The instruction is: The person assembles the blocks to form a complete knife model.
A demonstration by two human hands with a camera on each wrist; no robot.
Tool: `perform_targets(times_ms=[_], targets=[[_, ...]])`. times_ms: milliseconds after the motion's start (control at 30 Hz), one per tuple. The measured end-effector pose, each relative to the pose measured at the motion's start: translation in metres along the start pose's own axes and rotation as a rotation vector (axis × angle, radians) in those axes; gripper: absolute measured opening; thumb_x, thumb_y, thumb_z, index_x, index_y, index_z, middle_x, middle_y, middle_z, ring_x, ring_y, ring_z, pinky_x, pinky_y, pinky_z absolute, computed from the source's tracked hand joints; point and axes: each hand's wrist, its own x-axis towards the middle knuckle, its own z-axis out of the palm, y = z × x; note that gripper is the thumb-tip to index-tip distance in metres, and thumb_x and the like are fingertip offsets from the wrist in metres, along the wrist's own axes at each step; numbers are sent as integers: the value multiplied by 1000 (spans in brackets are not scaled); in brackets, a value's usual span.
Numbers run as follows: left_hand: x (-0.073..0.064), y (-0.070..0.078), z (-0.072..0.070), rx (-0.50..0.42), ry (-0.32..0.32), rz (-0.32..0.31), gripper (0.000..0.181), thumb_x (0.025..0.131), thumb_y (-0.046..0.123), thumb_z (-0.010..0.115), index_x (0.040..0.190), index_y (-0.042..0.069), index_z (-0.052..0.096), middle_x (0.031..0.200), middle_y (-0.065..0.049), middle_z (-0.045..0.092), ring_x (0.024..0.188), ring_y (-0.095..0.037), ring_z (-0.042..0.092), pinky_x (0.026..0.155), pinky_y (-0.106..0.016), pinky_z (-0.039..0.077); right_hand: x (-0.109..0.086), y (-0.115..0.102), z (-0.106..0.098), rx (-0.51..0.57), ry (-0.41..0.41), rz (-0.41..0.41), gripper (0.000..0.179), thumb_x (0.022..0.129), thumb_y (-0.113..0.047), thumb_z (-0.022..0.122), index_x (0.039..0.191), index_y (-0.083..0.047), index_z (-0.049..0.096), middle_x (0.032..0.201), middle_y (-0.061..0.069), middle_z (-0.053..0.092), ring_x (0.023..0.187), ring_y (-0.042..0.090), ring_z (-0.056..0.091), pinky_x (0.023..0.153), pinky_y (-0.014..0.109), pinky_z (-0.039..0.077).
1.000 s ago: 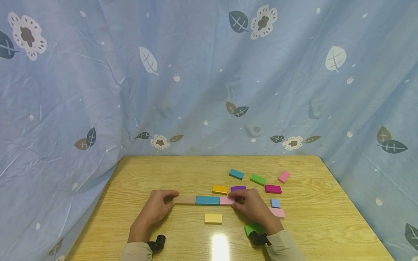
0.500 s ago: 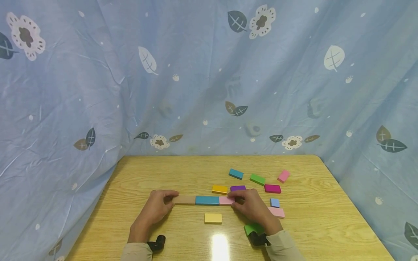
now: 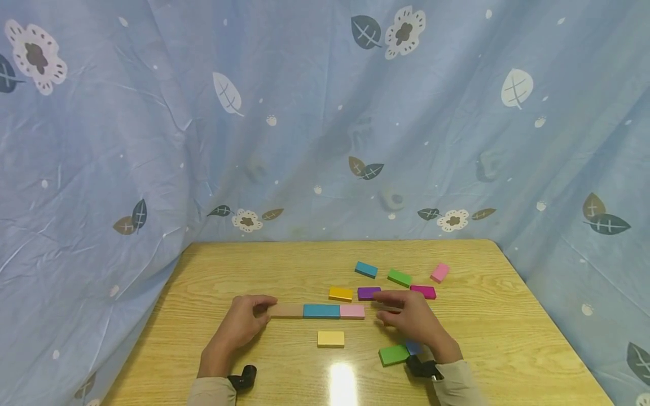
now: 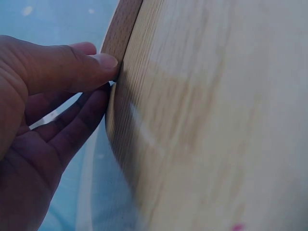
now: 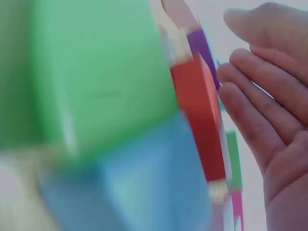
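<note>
Three blocks lie end to end in a row on the table: a tan wooden block [image 3: 286,311], a blue block [image 3: 321,312] and a pale pink block [image 3: 352,312]. My left hand [image 3: 241,322] pinches the tan block's left end between thumb and fingers, as the left wrist view also shows. To the right of the row, my right hand [image 3: 415,322] hovers apart from the pink block, fingers extended and holding nothing. A red block [image 5: 199,115] lies close by it in the right wrist view, mostly hidden under the hand in the head view.
A yellow block [image 3: 330,339] lies in front of the row. Near my right wrist are a green block [image 3: 394,355] and a light blue one [image 3: 413,347]. Behind stand orange [image 3: 341,293], purple [image 3: 368,293] and magenta [image 3: 424,291] blocks, with several more farther back. A curtain [image 3: 304,141] hangs behind the table.
My right hand has let go of the pale pink block and moved right, uncovering its right end. The left hand and the row have stayed in place.
</note>
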Motion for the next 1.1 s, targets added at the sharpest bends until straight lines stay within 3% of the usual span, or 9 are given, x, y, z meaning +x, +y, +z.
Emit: perform_targets(times_ms=[167,400,600,1100], targets=[[0,-1,-1,0,-1,5,38,92,-11,78,125,9,82,120,-6,82,111,-24,78,92,-40,67,-13,13,-19,47,21,28,41,95,-16,87,132,-1,78,129,18,79,115,33,80,92,25,67],[0,-1,-2,-5,3,1,39,92,-10,79,125,10,82,120,-5,82,111,-24,77,92,-41,67,-33,27,-35,-48,99,22,37,92,-18,91,126,-5,81,119,7,84,107,15,81,90,22,65],[0,0,-2,12,16,-1,39,92,-9,80,125,11,82,121,-4,82,113,-25,78,94,-40,67,-44,29,-40,-50,145,44,36,90,-15,92,124,-7,83,118,6,84,106,10,79,90,23,65],[-2,0,1,-2,-1,-5,38,92,-9,79,126,10,82,122,-4,81,114,-26,76,96,-41,66,-38,26,-33,-154,81,7,38,87,-3,86,124,-6,82,117,2,84,106,9,78,89,26,66]])
